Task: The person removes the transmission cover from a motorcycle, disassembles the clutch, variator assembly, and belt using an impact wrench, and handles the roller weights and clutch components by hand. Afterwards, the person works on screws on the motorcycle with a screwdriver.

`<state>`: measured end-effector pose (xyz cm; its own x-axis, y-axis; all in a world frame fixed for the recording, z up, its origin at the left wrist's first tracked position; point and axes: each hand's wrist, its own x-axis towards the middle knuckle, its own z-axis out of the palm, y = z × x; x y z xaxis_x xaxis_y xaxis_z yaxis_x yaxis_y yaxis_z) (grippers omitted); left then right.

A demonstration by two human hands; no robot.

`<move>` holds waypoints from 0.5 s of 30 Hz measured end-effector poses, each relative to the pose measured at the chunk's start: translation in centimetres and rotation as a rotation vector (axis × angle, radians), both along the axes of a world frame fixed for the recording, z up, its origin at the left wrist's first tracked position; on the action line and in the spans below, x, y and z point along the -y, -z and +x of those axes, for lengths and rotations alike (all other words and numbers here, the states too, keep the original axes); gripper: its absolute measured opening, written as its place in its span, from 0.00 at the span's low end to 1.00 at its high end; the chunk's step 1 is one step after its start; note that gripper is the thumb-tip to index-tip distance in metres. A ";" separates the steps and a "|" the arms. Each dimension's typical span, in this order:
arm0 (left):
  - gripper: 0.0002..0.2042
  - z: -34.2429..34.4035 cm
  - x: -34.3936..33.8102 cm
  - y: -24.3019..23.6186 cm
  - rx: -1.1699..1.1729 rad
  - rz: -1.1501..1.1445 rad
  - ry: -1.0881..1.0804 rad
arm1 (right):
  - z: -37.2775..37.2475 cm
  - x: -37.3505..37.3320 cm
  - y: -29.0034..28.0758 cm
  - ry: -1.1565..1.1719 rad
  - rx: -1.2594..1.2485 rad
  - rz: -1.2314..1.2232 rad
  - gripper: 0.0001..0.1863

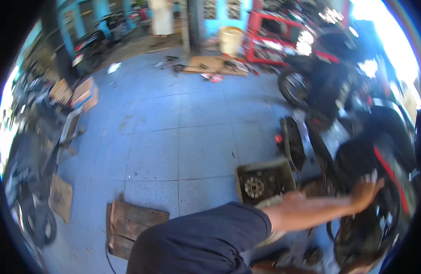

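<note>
My left arm, in a dark blue sleeve, reaches across to the right. My left hand (366, 194) is at the rear part of a dark motorcycle (356, 153) with a red stripe, beside its wheel (393, 212). Blur hides the fingers and whatever they touch. Low at the right edge of the view, part of my right hand (363, 265) shows by the lower dark parts of the motorcycle, its fingers unclear. Left of the motorcycle stands a grimy square bin (240, 180), with a round metal disc with holes (254, 187) and small parts inside.
A long dark part (293, 144) lies beyond the bin. A wooden board (133, 228) rests on the blue tiled floor (155, 150). Cardboard with tools (210, 65), a red rack (269, 39) and a bucket (231, 41) are farther back. Motorcycles line the left; a person stands far back.
</note>
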<state>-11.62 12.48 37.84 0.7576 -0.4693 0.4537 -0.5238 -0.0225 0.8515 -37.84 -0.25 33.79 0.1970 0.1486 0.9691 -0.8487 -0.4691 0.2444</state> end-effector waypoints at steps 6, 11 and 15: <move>0.29 5.9 1.1 1.8 0.006 -0.290 -0.114 | 4.5 -8.2 1.3 -0.159 -0.005 0.648 0.17; 0.26 9.4 -0.4 3.0 0.169 -0.186 0.013 | 6.2 -13.2 1.9 -0.388 -0.019 0.855 0.21; 0.19 10.2 -3.0 3.6 0.380 -0.109 0.273 | 5.9 -12.8 1.7 -0.616 -0.213 0.652 0.24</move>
<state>-1.37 15.46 34.24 0.3841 -0.5620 0.7325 -0.7730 0.2382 0.5880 -31.92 12.56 32.09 0.4484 -0.2757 0.8503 -0.3703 -0.9231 -0.1040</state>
